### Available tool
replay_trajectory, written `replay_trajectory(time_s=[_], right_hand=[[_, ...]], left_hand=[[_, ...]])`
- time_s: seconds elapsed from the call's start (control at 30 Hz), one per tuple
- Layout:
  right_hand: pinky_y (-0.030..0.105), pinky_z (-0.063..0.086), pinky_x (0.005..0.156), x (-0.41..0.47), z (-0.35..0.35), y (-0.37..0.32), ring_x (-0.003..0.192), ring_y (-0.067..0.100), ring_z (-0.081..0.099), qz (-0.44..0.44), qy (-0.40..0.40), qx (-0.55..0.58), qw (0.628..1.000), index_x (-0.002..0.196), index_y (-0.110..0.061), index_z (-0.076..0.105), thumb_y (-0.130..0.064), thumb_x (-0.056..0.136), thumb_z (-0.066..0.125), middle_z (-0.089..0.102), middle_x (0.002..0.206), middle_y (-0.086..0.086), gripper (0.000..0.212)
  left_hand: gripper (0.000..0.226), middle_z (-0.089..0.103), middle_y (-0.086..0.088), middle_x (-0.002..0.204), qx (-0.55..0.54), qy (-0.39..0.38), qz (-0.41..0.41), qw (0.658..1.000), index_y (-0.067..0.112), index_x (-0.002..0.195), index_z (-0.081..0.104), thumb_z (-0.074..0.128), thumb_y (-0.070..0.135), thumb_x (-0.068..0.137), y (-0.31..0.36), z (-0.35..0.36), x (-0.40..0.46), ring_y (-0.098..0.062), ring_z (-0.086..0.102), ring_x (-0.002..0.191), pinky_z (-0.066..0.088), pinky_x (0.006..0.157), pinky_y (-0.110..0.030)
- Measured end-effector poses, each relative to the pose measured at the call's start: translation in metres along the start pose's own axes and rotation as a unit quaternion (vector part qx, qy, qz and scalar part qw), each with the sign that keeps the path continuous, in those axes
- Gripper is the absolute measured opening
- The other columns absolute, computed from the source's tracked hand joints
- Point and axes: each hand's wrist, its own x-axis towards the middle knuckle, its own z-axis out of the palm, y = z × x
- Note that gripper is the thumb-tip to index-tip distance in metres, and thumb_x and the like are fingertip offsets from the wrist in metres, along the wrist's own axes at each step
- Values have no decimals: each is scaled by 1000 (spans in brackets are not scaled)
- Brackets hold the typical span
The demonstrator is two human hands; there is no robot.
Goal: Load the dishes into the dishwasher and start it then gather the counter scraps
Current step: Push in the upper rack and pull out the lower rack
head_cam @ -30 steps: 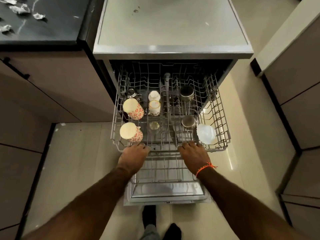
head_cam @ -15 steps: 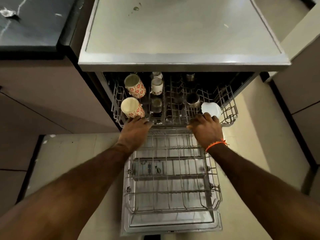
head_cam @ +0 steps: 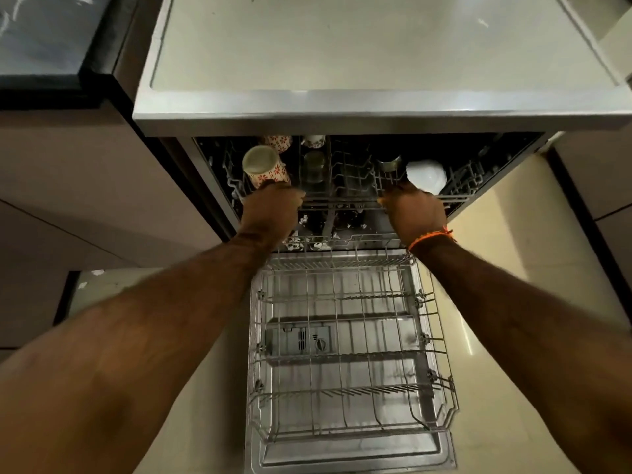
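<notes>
**Upper rack nearly inside the dishwasher**

The upper rack (head_cam: 345, 196) sits almost fully in the open dishwasher (head_cam: 376, 111), carrying a floral mug (head_cam: 265, 169) at left, a steel cup (head_cam: 388, 164) and a white bowl (head_cam: 426, 176) at right. The bare lower rack (head_cam: 349, 350) lies pulled out over the lowered door.

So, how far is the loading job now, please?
Looks done: the upper rack holds a floral cup, a glass and a white bowl, and sits almost fully inside.
In hand: left hand and right hand are at its front edge.
Left: the lower rack, out and bare, the open door, starting, then the scraps.
</notes>
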Motion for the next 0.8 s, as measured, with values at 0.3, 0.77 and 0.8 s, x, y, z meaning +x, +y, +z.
replay_trajectory(time_s=[0.3, 0.77, 0.8], right_hand=[[45, 54, 78, 43, 24, 5, 91, 43, 66, 45, 12, 53, 998, 110, -12, 71, -28, 96, 60, 66, 109, 16, 23], [53, 45, 107, -81, -57, -33, 134, 45, 43, 46, -195, 95, 975, 154, -13, 24, -49, 92, 60, 32, 156, 22, 81], [53, 46, 105, -93, -69, -39, 131, 45, 46, 50, -192, 114, 973, 152, -13, 28, -48, 92, 61, 35, 153, 22, 77]], left_hand=[[22, 74, -12, 107, -67, 40, -62, 995, 13, 106, 75, 58, 25, 99, -5, 11, 37, -32, 69, 99, 53, 75, -39], [96, 16, -12, 168, -109, -183, -51, 976, 14, 161, 14, 55, 66, 91, 34, -73, -78, -35, 14, 154, 18, 125, -53], [94, 23, -15, 165, -127, -183, -63, 973, 12, 160, 19, 57, 64, 91, 39, -84, -93, -37, 21, 151, 23, 123, -53]])
